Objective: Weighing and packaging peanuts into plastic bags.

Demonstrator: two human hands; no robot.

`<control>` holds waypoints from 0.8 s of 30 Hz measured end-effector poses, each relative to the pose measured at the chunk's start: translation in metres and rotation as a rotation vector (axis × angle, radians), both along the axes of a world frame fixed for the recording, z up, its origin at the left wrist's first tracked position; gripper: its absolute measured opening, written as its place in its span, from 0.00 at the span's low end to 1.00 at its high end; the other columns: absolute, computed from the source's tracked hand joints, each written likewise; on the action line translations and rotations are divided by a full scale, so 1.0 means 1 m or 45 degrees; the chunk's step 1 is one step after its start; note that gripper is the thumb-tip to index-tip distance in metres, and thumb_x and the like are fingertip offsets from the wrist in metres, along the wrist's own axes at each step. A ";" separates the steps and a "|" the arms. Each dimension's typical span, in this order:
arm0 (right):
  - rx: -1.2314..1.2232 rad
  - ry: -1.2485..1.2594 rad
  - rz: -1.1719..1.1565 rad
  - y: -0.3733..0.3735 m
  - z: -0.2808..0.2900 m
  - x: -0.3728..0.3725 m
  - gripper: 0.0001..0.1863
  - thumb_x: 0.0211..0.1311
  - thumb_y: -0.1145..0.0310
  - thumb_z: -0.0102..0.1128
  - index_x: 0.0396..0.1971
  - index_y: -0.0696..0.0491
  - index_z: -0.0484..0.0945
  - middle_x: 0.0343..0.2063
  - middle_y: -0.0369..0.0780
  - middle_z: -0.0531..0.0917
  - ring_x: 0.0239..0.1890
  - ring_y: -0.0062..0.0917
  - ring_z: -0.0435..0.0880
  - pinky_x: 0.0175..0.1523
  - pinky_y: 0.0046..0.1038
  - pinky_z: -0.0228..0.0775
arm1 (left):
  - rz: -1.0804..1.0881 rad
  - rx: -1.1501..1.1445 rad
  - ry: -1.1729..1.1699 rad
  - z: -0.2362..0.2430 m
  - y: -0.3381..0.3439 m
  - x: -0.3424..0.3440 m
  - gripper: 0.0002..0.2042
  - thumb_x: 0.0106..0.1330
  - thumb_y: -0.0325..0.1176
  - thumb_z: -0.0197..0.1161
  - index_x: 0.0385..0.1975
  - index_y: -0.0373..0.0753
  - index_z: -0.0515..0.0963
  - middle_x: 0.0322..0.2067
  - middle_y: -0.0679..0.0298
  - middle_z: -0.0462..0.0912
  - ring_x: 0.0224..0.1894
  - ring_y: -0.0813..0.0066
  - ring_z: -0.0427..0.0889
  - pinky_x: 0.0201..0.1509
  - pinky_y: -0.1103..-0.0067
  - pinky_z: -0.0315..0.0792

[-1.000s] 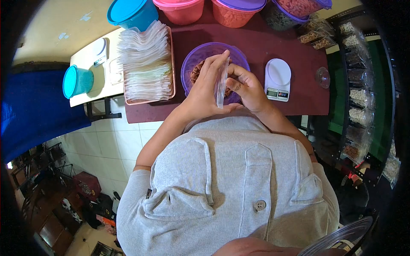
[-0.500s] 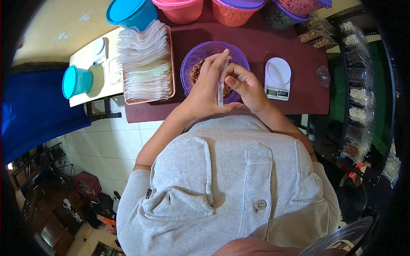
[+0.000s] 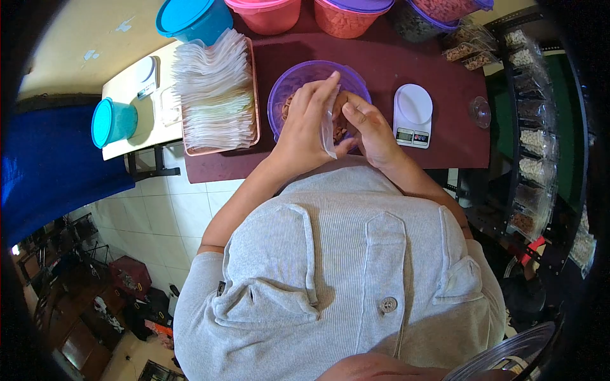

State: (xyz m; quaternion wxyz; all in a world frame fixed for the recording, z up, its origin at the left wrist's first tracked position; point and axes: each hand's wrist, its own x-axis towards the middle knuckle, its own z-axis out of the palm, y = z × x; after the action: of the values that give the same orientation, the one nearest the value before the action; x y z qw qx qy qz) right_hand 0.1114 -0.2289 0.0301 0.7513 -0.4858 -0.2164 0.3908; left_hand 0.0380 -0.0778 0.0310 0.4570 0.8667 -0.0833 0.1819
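The pouch [image 3: 328, 130] is a small, narrow, clear plastic bag, held upright over the near rim of the purple bowl [image 3: 289, 82]. Brown pieces show through its lower part. The bowl stands on the dark red tabletop [image 3: 445, 143] and holds more of the same brown pieces.

The left hand [image 3: 304, 127] reaches forward from the lower left, back of the hand up. Its fingers [image 3: 321, 92] are extended along the pouch, and the thumb closes on the pouch's lower end, so the pouch is grasped. The right hand [image 3: 368, 127] comes in from the lower right. Its fingers are curled at the pouch's right side; whether they pinch the pouch or something smaller cannot be told. The two hands touch below the pouch.

Counts:
- One tray [image 3: 254, 95], left of the bowl, carrying a thick stack of empty clear pouches [image 3: 213, 95].
- One white kitchen scale [image 3: 412, 114], just right of the hands.
- One small clear glass dish [image 3: 480, 111], right of the scale.
- Four tubs along the far edge of the tabletop: one blue [image 3: 194, 19], one pink [image 3: 267, 13], one orange with a purple lid [image 3: 346, 16], one dark [image 3: 438, 16].
- One more blue tub [image 3: 113, 120] on the white side table [image 3: 127, 89] to the left.
- Many filled pouches [image 3: 530, 136] in a rack at the right edge; their number cannot be counted.
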 end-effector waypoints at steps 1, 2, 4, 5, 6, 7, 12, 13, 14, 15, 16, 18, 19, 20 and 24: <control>0.000 -0.001 -0.001 -0.001 -0.001 0.000 0.12 0.71 0.59 0.53 0.40 0.53 0.74 0.32 0.32 0.77 0.35 0.14 0.76 0.38 0.15 0.68 | -0.001 0.000 -0.001 0.000 0.000 0.000 0.53 0.40 0.30 0.78 0.70 0.41 0.53 0.55 0.51 0.65 0.56 0.55 0.70 0.61 0.67 0.67; -0.038 0.048 0.034 -0.002 -0.003 0.000 0.12 0.71 0.58 0.53 0.38 0.53 0.74 0.32 0.32 0.78 0.34 0.14 0.77 0.38 0.15 0.68 | 0.061 -0.021 0.016 -0.002 0.001 0.000 0.50 0.41 0.30 0.77 0.69 0.40 0.56 0.53 0.51 0.68 0.55 0.56 0.71 0.61 0.67 0.67; -0.076 0.097 0.068 -0.002 -0.004 0.000 0.12 0.71 0.58 0.53 0.37 0.53 0.73 0.31 0.33 0.78 0.34 0.14 0.77 0.38 0.15 0.68 | 0.123 -0.043 0.032 -0.002 0.001 0.001 0.48 0.42 0.29 0.76 0.67 0.40 0.58 0.52 0.52 0.71 0.55 0.57 0.72 0.60 0.67 0.67; -0.053 0.059 0.058 0.000 -0.003 0.000 0.13 0.71 0.58 0.53 0.36 0.53 0.73 0.31 0.33 0.79 0.33 0.13 0.78 0.38 0.15 0.69 | 0.151 -0.011 -0.024 -0.001 0.001 0.002 0.44 0.43 0.31 0.76 0.65 0.41 0.61 0.47 0.56 0.74 0.52 0.57 0.73 0.58 0.66 0.65; -0.030 0.020 0.048 0.001 -0.002 -0.001 0.13 0.71 0.57 0.54 0.35 0.53 0.72 0.31 0.33 0.80 0.32 0.13 0.79 0.38 0.15 0.69 | 0.179 0.022 -0.081 0.000 0.001 0.003 0.41 0.43 0.32 0.75 0.63 0.42 0.64 0.43 0.59 0.77 0.49 0.58 0.75 0.56 0.65 0.63; -0.030 0.020 0.048 0.002 -0.001 -0.001 0.13 0.71 0.57 0.54 0.35 0.53 0.72 0.31 0.33 0.80 0.32 0.13 0.79 0.38 0.15 0.69 | 0.179 0.022 -0.081 -0.001 0.001 0.003 0.41 0.43 0.32 0.75 0.63 0.42 0.64 0.43 0.59 0.77 0.49 0.58 0.75 0.56 0.65 0.63; -0.098 -0.027 0.068 0.000 0.004 -0.002 0.16 0.65 0.56 0.61 0.36 0.54 0.72 0.34 0.33 0.74 0.34 0.15 0.76 0.43 0.18 0.69 | 0.180 0.100 -0.053 0.002 0.003 0.001 0.37 0.45 0.34 0.74 0.60 0.42 0.67 0.44 0.61 0.77 0.50 0.63 0.75 0.58 0.66 0.59; -0.097 -0.027 0.069 0.000 0.005 -0.002 0.16 0.65 0.56 0.61 0.36 0.54 0.72 0.34 0.33 0.74 0.34 0.15 0.76 0.43 0.18 0.69 | 0.180 0.101 -0.053 0.003 0.003 0.001 0.37 0.45 0.34 0.74 0.60 0.42 0.67 0.44 0.61 0.77 0.50 0.63 0.75 0.58 0.66 0.59; -0.105 -0.050 0.070 0.001 0.007 -0.002 0.15 0.65 0.57 0.62 0.36 0.54 0.72 0.34 0.33 0.74 0.33 0.14 0.76 0.43 0.18 0.69 | 0.194 0.112 -0.057 0.003 0.003 0.000 0.38 0.44 0.34 0.74 0.60 0.42 0.67 0.44 0.61 0.77 0.50 0.62 0.75 0.58 0.66 0.59; -0.113 -0.073 0.071 0.002 0.008 -0.003 0.14 0.64 0.59 0.62 0.36 0.53 0.72 0.33 0.32 0.74 0.33 0.14 0.76 0.43 0.18 0.68 | 0.208 0.123 -0.060 0.004 0.002 0.000 0.38 0.43 0.34 0.74 0.60 0.42 0.68 0.44 0.62 0.77 0.50 0.62 0.75 0.58 0.66 0.59; -0.113 -0.073 0.072 0.002 0.009 -0.002 0.14 0.64 0.59 0.62 0.36 0.53 0.72 0.33 0.32 0.74 0.33 0.14 0.76 0.43 0.18 0.68 | 0.209 0.123 -0.060 0.003 0.002 0.000 0.38 0.43 0.34 0.74 0.60 0.42 0.68 0.44 0.62 0.77 0.50 0.62 0.75 0.58 0.66 0.59; -0.153 -0.116 0.071 0.002 0.010 -0.002 0.11 0.64 0.63 0.61 0.37 0.53 0.71 0.33 0.32 0.74 0.33 0.14 0.76 0.41 0.19 0.69 | 0.217 0.139 -0.037 0.001 0.002 -0.001 0.39 0.42 0.33 0.74 0.60 0.42 0.67 0.45 0.61 0.77 0.51 0.61 0.74 0.59 0.66 0.59; -0.154 -0.117 0.066 0.002 0.010 -0.002 0.11 0.64 0.63 0.61 0.37 0.53 0.71 0.33 0.32 0.74 0.33 0.14 0.76 0.41 0.19 0.69 | 0.212 0.139 -0.038 0.001 0.001 0.000 0.39 0.42 0.33 0.74 0.60 0.42 0.67 0.45 0.61 0.77 0.51 0.61 0.74 0.59 0.66 0.59; -0.150 -0.099 0.039 0.001 0.009 -0.002 0.11 0.63 0.65 0.61 0.37 0.54 0.72 0.33 0.32 0.74 0.33 0.14 0.76 0.40 0.19 0.70 | 0.216 0.135 -0.029 0.001 0.000 0.000 0.40 0.41 0.32 0.74 0.61 0.42 0.67 0.46 0.60 0.76 0.52 0.60 0.73 0.59 0.65 0.59; -0.447 -0.779 -0.196 -0.002 -0.004 0.004 0.13 0.56 0.73 0.59 0.40 0.62 0.74 0.34 0.43 0.81 0.33 0.25 0.82 0.39 0.28 0.75 | 0.244 0.243 -0.072 0.001 -0.002 0.000 0.44 0.37 0.31 0.74 0.63 0.43 0.65 0.52 0.58 0.72 0.56 0.56 0.70 0.61 0.62 0.58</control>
State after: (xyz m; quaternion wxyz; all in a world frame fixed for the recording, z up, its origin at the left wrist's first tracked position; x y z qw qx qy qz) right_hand 0.1157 -0.2306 0.0266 0.5841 -0.7169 -0.3235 0.2007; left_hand 0.0377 -0.0797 0.0319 0.3506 0.9046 -0.0298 0.2405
